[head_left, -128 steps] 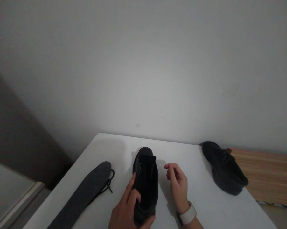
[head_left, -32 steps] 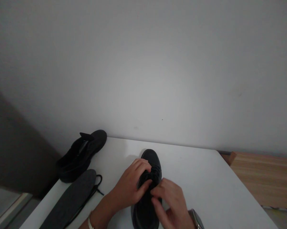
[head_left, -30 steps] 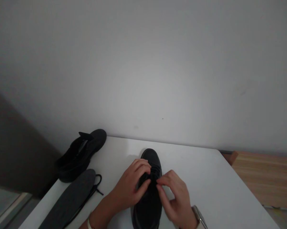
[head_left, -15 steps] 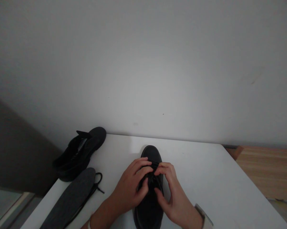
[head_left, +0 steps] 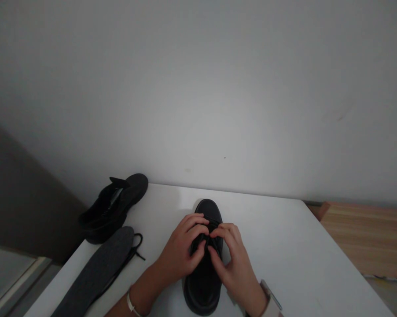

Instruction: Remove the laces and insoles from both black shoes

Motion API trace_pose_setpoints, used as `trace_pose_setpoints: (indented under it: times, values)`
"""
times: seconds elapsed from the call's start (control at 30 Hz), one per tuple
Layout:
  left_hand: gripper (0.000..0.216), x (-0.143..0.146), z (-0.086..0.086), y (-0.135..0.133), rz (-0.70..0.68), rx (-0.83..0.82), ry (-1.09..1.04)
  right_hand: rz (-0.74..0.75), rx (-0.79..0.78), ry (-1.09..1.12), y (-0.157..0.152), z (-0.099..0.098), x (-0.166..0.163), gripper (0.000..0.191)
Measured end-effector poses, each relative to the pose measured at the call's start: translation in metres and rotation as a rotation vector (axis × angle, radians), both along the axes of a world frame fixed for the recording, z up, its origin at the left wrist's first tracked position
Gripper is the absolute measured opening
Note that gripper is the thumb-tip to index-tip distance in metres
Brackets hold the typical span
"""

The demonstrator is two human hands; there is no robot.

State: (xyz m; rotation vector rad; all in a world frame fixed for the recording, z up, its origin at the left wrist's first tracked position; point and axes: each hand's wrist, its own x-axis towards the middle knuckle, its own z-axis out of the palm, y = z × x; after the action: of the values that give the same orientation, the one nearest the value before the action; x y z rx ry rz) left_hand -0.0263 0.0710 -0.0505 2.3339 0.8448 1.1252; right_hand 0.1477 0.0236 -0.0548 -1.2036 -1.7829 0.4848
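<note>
A black shoe [head_left: 203, 293] stands on the white table in front of me, toe pointing to the wall. Both hands work over its lacing. My left hand [head_left: 183, 246] rests on the shoe's left side, its fingers curled over the upper and its thumb and index close together at the black shoelace [head_left: 207, 240]. From the right side, my right hand [head_left: 233, 259] has its thumb and index bent together on the lace. The small strands between the fingertips are dark and partly hidden.
A second black shoe [head_left: 117, 204], wide open with its tongue up, stands at the table's back left corner. A dark grey insole [head_left: 99, 273] lies nearer me, with a black lace [head_left: 137, 246] beside it. The wall [head_left: 218, 110] rises behind the white table [head_left: 271, 229]; a wooden board [head_left: 366, 233] is at right.
My right thumb and index have drawn closer together and moved left, toward the left fingertips at the lacing. The view has shifted slightly; the second shoe and insole stay put.
</note>
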Motion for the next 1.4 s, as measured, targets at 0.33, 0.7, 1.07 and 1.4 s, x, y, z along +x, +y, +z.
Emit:
trace_pose_setpoints:
  times: [0.33,0.7,1.07,1.4]
  values:
    - [0.026,-0.004,-0.004,-0.002,0.042,0.045,-0.021,0.033,0.017,-0.080,0.000,0.010,0.005,0.034]
    - [0.021,-0.005,0.005,-0.002,0.140,0.135,0.120,-0.041,0.075,-0.129,-0.002,0.002,0.004,0.029]
    - [0.023,-0.006,0.008,-0.003,0.105,0.118,0.148,-0.063,0.152,0.025,-0.003,-0.001,0.003,0.020]
    - [0.021,-0.006,0.004,-0.002,0.051,0.120,0.026,-0.094,0.334,0.283,-0.011,0.005,0.011,0.023]
